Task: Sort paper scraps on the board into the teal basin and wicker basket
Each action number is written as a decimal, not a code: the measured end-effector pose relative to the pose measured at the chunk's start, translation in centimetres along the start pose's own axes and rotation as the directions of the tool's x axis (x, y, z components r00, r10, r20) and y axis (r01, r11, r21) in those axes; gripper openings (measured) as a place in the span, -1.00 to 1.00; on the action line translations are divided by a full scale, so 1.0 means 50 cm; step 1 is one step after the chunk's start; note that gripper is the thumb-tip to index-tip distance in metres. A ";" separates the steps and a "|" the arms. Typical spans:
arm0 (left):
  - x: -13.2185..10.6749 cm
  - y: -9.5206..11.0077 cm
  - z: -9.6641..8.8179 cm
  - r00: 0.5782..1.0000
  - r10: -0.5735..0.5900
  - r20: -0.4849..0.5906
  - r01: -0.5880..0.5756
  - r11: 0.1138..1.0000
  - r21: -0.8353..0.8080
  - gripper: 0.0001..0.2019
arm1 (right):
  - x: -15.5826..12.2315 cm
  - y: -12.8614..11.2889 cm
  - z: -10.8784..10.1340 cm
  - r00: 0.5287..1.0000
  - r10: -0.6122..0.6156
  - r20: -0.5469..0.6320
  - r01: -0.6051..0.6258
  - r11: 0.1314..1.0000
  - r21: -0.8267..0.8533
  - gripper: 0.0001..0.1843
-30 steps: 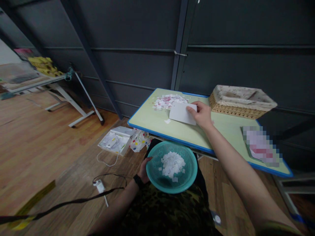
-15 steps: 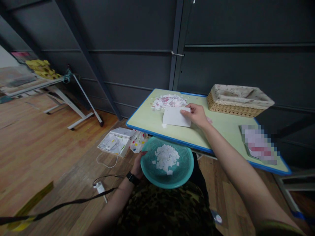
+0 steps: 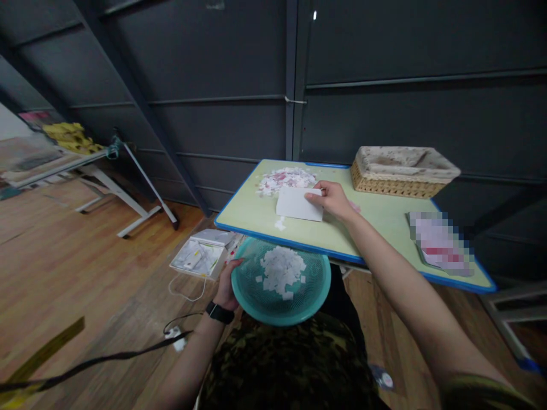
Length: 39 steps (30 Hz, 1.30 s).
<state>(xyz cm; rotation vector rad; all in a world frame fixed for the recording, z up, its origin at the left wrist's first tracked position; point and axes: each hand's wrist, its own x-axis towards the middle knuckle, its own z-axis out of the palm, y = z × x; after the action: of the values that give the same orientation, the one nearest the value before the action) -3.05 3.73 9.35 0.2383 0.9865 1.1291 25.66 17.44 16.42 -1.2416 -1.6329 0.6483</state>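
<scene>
My left hand (image 3: pixel 227 283) grips the left rim of a teal plastic basket (image 3: pixel 252 304), which sits just below the near edge of the table. Inside the basket lies a heap of white paper scraps (image 3: pixel 282 267). Above the tabletop, my right hand (image 3: pixel 332 199) pinches the right side of a white card (image 3: pixel 299 203), thumb on its near face. Behind the card spreads a pile of white and pinkish paper scraps (image 3: pixel 284 179). A few small white bits (image 3: pixel 280 223) rest on the table before the card's lower left corner.
The pale green table (image 3: pixel 387 225) has a blue edge. A lined wicker basket (image 3: pixel 401 179) stands at its back right, near a blurred-out flat item (image 3: pixel 442 245). On the floor are an open white box (image 3: pixel 199 256) and a power strip (image 3: pixel 175 337) with cords. Dark wall panels rise behind.
The view has shifted slightly. More small white bits now show on the table below the card. Both hands keep their hold on the card and the basket.
</scene>
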 end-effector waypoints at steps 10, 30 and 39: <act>-0.003 0.016 -0.001 0.998 0.057 -0.002 -0.057 0.997 0.050 -0.94 | -0.011 -0.003 0.008 0.973 0.007 0.229 -0.038 0.991 0.130 -0.61; 0.001 0.010 -0.001 0.999 0.008 -0.041 -0.006 0.999 0.039 -0.91 | -0.010 -0.018 0.003 0.986 0.153 0.061 -0.165 0.885 0.436 -0.58; 0.009 -0.019 -0.015 1.000 -0.009 -0.021 0.011 0.997 0.081 -0.90 | -0.031 -0.035 0.016 0.968 -0.188 -0.165 0.157 0.970 -0.183 -0.71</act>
<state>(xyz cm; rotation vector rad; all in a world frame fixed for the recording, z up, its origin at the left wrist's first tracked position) -2.96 3.46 8.08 0.2874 1.0516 1.0855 24.24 15.52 16.97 -1.2230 -1.6456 0.2833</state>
